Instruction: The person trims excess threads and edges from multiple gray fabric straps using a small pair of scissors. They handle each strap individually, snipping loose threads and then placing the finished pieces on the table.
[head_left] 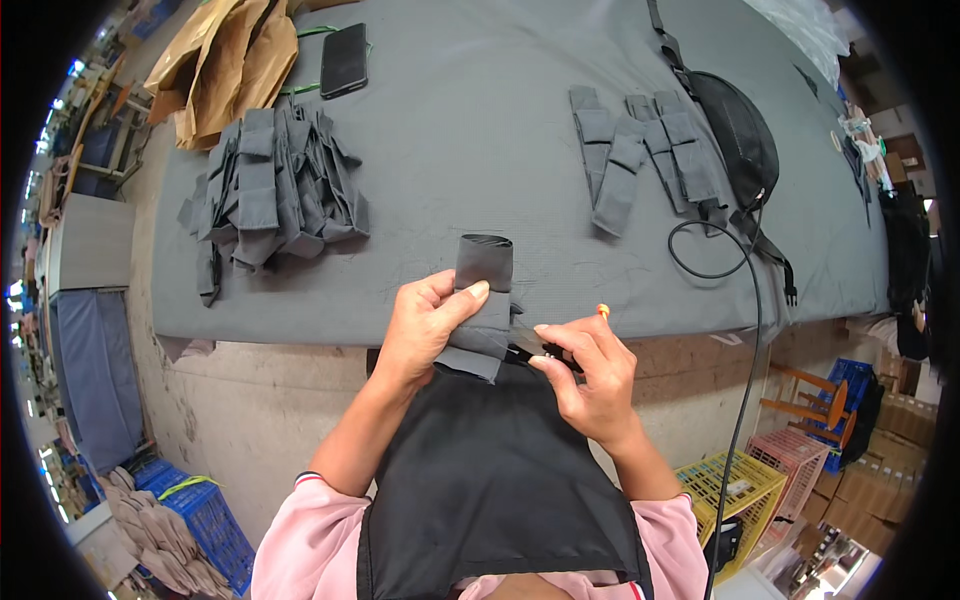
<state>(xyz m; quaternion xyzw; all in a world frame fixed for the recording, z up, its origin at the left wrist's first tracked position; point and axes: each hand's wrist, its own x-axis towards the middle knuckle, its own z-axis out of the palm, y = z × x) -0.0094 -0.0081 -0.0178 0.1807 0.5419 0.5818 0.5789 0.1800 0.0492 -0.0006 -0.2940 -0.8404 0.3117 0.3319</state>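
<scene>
A worker's two hands meet over the front edge of a grey-covered worktop (440,150), near its middle. The left hand (425,325), thumb in front, has its fingers clamped on one folded dark grey fabric piece (484,265). The right hand (597,375) has its fingers closed around one small black-handled tool (568,360), its working end partly hidden at the fabric's right side. Toward the worktop's left edge lies one heap of grey strips (257,190), too tangled to count; toward the right, a looser group of about four strips (613,190). One brown paper bag (235,65) sits at the far left corner, one black phone (344,62) just beside it. One black waist bag (735,130) and one black cable (757,330) lie toward the right edge.
</scene>
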